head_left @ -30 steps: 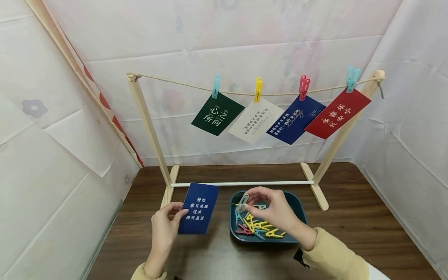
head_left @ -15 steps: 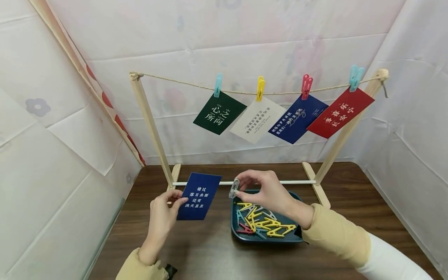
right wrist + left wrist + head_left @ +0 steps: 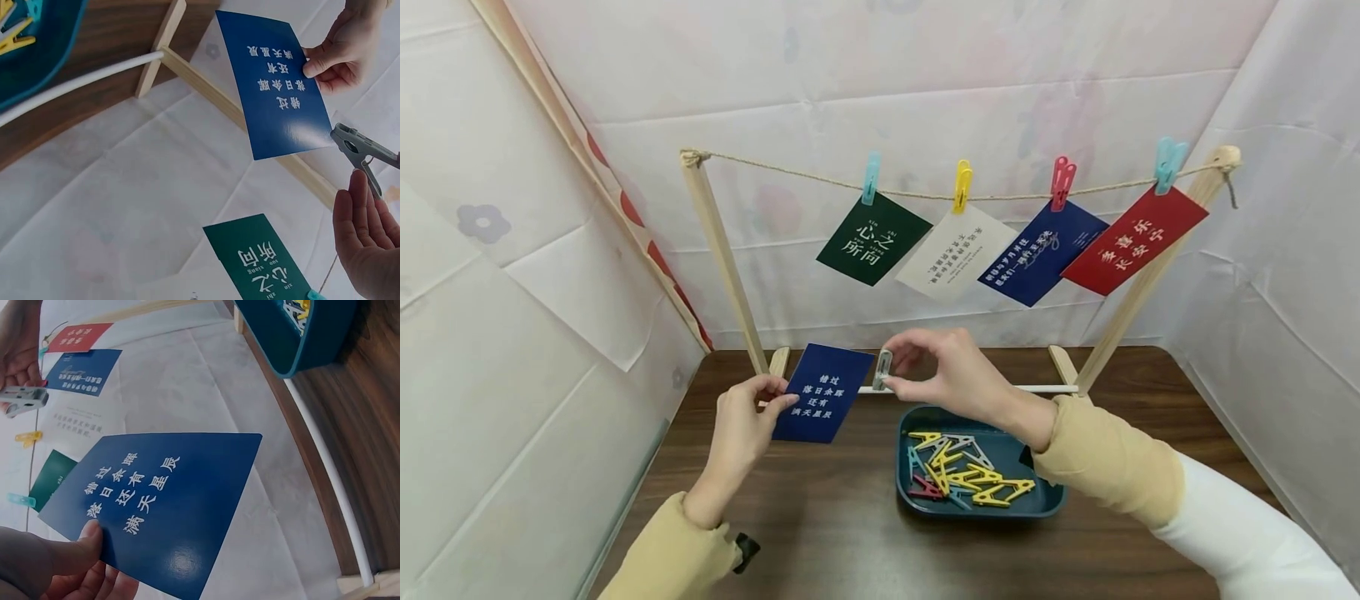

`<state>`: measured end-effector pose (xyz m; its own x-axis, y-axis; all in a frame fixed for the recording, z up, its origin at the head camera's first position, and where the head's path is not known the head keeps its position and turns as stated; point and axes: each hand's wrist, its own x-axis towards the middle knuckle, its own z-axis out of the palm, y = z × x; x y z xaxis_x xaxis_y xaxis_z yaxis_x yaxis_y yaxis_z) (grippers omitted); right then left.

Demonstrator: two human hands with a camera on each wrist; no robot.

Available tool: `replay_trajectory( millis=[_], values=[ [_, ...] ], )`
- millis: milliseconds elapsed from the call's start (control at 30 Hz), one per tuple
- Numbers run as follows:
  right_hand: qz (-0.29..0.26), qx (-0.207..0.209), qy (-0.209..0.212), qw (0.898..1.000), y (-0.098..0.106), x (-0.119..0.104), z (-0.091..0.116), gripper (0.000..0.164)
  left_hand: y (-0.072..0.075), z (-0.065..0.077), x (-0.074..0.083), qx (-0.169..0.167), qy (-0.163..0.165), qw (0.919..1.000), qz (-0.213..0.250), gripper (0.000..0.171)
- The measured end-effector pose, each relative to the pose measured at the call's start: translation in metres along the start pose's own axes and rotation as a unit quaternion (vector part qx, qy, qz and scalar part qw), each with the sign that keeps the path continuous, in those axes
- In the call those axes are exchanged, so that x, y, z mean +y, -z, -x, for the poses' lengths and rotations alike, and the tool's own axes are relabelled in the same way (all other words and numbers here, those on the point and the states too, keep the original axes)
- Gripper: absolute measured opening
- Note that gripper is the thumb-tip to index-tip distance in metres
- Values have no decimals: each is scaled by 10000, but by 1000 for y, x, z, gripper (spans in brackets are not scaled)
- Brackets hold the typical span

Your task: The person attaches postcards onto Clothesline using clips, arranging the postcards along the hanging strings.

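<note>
Between thumb and fingers my left hand (image 3: 741, 421) pinches the left edge of a blue card (image 3: 823, 396) with white Chinese characters. My right hand (image 3: 951, 375) pinches a grey clothespin (image 3: 883, 369) just right of that card's upper corner. In the right wrist view the clothespin (image 3: 359, 150) appears close to a corner of the card (image 3: 275, 87); whether they touch I cannot tell. Behind and above, a twine line (image 3: 805, 173) carries a green card (image 3: 872, 240), a white card (image 3: 957, 252), a second blue card (image 3: 1037, 254) and a red card (image 3: 1135, 242), each clipped by a clothespin.
A dark teal tray (image 3: 1052, 500) with several yellow, grey, blue and red clothespins stands on the brown wooden table (image 3: 820, 533). Wooden posts (image 3: 722, 258) hold the twine, with a white rod (image 3: 1037, 388) joining them low down. White cloth hangs behind and at both sides.
My right hand has lifted the grey clothespin out of the tray and carried it up and left towards the blue card. My left hand has raised the blue card.
</note>
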<state>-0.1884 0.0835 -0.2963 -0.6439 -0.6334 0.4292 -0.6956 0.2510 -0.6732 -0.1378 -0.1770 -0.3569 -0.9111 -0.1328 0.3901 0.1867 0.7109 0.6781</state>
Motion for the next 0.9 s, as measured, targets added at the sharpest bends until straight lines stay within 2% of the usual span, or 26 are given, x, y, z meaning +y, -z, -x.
replay_trajectory(
  millis=[233, 600, 900],
  values=[
    [127, 84, 156, 9998, 3, -3, -19, 27, 10, -14, 0, -88, -148, 9997, -150, 8],
    [549, 270, 194, 9979, 8, -7, -50, 27, 19, -39, -1, -392, -93, 9990, -202, 8],
    [813, 363, 95, 9960, 10, -13, -75, 28, 28, -58, 1, -452, 19, 9987, -217, 10]
  ],
)
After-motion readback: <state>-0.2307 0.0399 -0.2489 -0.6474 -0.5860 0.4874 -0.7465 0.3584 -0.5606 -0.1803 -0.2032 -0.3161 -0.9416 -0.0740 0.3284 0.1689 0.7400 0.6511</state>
